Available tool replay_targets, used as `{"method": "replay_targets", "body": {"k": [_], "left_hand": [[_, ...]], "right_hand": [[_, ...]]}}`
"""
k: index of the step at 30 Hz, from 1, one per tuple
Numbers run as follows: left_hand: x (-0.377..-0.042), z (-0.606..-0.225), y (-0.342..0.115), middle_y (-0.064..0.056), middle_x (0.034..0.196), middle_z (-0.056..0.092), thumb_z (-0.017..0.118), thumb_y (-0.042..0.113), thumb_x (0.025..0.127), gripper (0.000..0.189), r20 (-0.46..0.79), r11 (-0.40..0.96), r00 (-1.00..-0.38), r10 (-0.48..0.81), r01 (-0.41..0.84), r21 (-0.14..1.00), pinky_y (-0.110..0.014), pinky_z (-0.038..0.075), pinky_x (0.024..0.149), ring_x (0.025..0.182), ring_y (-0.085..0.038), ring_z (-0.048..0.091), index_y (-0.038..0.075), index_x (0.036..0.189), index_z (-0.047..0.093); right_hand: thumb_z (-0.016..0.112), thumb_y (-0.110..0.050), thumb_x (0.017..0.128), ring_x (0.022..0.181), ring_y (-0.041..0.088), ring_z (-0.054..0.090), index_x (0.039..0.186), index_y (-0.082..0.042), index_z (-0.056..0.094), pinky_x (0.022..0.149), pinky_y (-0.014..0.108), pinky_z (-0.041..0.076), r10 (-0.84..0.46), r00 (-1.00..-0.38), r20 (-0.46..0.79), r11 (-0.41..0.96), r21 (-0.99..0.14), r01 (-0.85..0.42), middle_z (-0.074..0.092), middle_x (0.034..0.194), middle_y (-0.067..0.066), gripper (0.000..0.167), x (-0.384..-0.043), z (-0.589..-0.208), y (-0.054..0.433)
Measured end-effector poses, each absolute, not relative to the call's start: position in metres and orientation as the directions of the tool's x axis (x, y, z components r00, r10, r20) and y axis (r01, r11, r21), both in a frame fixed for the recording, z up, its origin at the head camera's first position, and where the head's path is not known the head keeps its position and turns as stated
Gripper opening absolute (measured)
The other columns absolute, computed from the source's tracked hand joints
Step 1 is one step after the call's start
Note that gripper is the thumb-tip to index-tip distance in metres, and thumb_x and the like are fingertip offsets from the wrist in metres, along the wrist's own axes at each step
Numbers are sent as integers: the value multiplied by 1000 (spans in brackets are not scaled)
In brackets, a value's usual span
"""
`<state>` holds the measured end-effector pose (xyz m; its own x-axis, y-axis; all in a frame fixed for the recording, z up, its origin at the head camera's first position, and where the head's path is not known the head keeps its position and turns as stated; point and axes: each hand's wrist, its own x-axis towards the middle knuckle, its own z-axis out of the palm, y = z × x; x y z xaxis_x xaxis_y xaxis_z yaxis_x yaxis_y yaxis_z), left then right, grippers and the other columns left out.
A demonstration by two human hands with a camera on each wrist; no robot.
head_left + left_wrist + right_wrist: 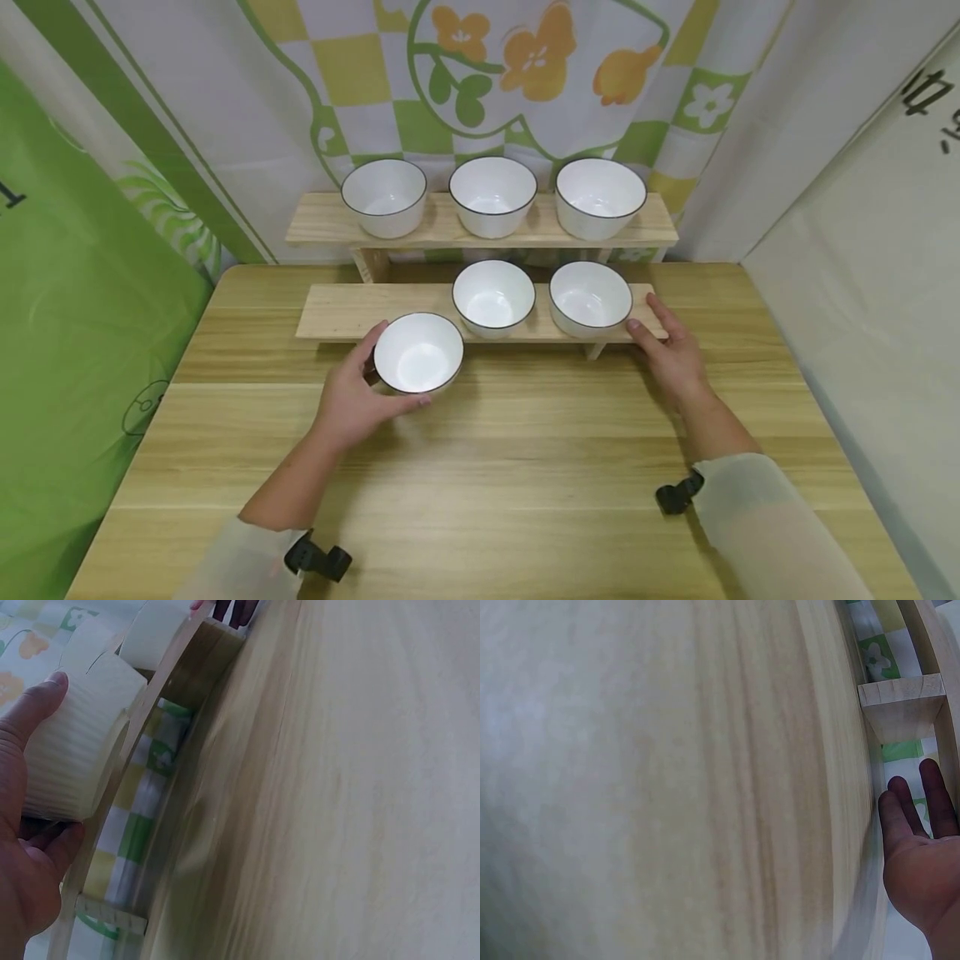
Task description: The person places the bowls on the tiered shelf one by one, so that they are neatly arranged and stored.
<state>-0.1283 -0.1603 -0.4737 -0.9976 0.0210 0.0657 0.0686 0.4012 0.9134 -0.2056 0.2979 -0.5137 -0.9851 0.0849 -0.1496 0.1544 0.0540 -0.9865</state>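
My left hand (356,400) grips a white bowl (418,354) with a dark rim, thumb at its near side and fingers round its left side. The bowl overlaps the front edge of the lower wooden shelf (352,312). In the left wrist view, the ribbed side of this bowl (71,750) shows between thumb and fingers. At the shelf's right end, my right hand (675,354) rests its thumb and index finger on the board. The right wrist view shows its other fingers (939,799) stretched out below the board. Two white bowls stand on this shelf, middle (493,300) and right (591,300).
Behind and higher, an upper shelf board (318,221) carries three matching bowls, left (384,200), middle (492,198) and right (600,200). Both boards stand on a wooden table (510,467). A patterned curtain (360,75) hangs close behind; fabric walls flank the table.
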Motion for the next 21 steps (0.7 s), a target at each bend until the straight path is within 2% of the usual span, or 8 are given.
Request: {"method": "replay_targets", "body": {"k": [10, 15, 21], "left_hand": [[-138, -468, -173, -15, 151, 52, 105, 32, 60, 121, 59, 424, -998, -17, 46, 905, -47, 52, 102, 119, -33, 63, 13, 160, 40], [-147, -468, -179, -18, 150, 52, 104, 35, 61, 123, 58, 441, -997, -40, 34, 897, -50, 52, 102, 118, -35, 63, 14, 162, 37], [-158, -470, -186, -18, 148, 53, 103, 41, 60, 126, 75, 472, -994, -75, 31, 881, -46, 51, 100, 117, -32, 62, 15, 162, 35]], "right_hand": [[70, -26, 101, 142, 24, 44, 166, -27, 28, 95, 14, 49, 80, -986, -148, 14, -989, 150, 10, 171, 19, 77, -205, -512, 298], [70, -27, 101, 144, 26, 42, 165, -27, 28, 97, 15, 49, 82, -985, -153, 9, -988, 154, 8, 171, 18, 77, -204, -511, 297], [71, -25, 101, 143, 24, 43, 165, -27, 30, 99, 17, 49, 81, -984, -157, -22, -988, 156, 9, 171, 18, 77, -204, -511, 295]]}}
